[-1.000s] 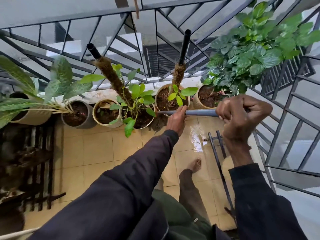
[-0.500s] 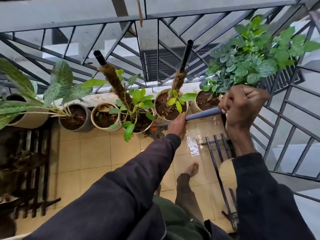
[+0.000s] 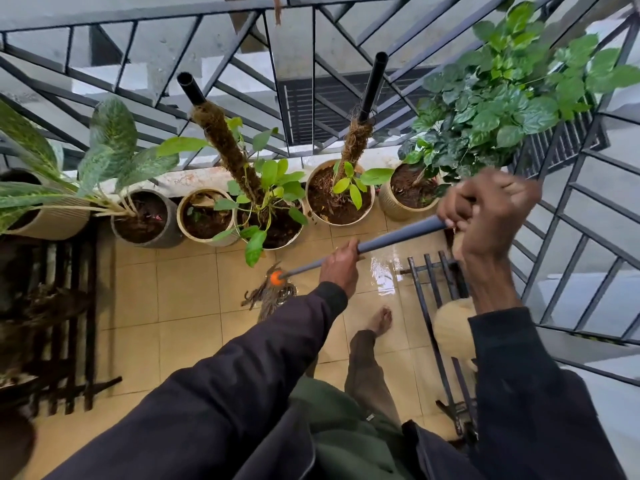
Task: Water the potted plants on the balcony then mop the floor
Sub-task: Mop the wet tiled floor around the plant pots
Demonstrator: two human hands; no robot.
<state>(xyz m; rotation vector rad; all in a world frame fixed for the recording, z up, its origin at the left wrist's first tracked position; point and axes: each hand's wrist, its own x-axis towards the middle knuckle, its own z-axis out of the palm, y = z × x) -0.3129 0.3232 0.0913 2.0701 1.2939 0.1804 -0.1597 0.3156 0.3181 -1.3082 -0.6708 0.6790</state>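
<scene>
Mop (image 3: 398, 237) with a long grey metal stick and a head of dark ropy strings (image 3: 272, 296) is down on the tan tiled floor (image 3: 187, 289) of the balcony. The strings lie flat on the tiles, just in front of the round white pot (image 3: 291, 240) with the mossy pole. A big green leaf (image 3: 254, 247) hangs close above them. A small orange knob (image 3: 276, 277) joins the strings to the stick.

The stick slants. Its low end is ahead and to the left, by the row of pots. Its high end is up on the right. The left hand (image 3: 341, 268) is wrapped round the stick low down, so it is the hand nearer the strings. The right hand (image 3: 491, 216) is a tight fist round the top end. Both hands hold the mop, and neither is loose.

A shiny wet patch (image 3: 381, 271) sits on the tiles just right of the left hand, beside a black metal rack (image 3: 436, 306). A bare foot (image 3: 381, 320) stands near it. I think mopping is the step now. The next wipe likely means pulling the strings back and to the right, along the line of the stick, toward that wet patch. The leaf and the pots are very close, so a push forward could bump them.

I can see no words, labels or brand names anywhere.
</scene>
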